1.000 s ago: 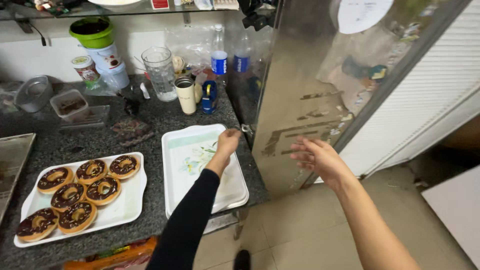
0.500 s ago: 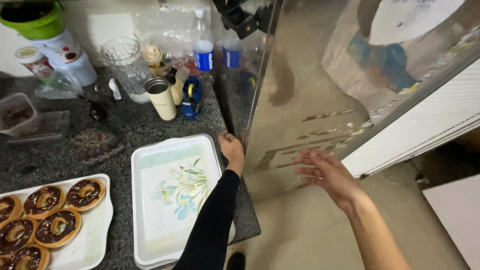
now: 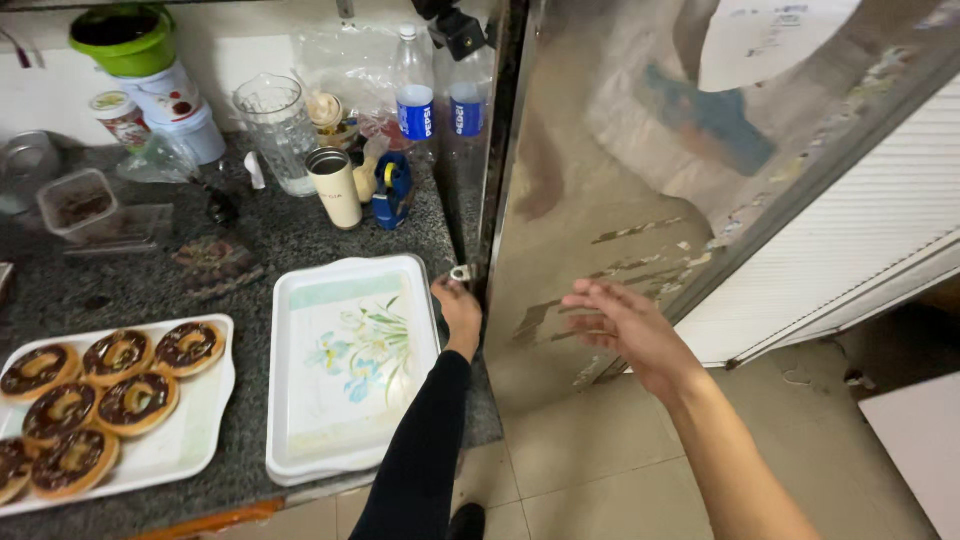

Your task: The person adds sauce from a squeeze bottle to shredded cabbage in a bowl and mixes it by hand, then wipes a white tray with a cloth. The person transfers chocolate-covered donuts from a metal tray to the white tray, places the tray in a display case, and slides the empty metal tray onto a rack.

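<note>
Now we are at the reaching step: our left hand [image 3: 458,312] curls, fingers together, at the small latch [image 3: 461,272] on the steel door's [image 3: 600,200] edge beside the floral tray [image 3: 350,360], our right hand [image 3: 625,325] spread and empty near the panel, a firm grip needed next

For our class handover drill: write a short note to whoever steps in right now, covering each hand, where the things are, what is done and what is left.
Left hand: empty, fingers at the small latch on the metal door's edge, beside the tray's corner.
Right hand: open, empty, held in the air before the door, not touching it.
Things: empty flowered tray at the counter's right end; plate of chocolate doughnuts to its left; cup, jug and bottles at the back.
Done: tray lies flat, doughnuts plated.
Left: the door stands shut; neither hand grips anything.
</note>
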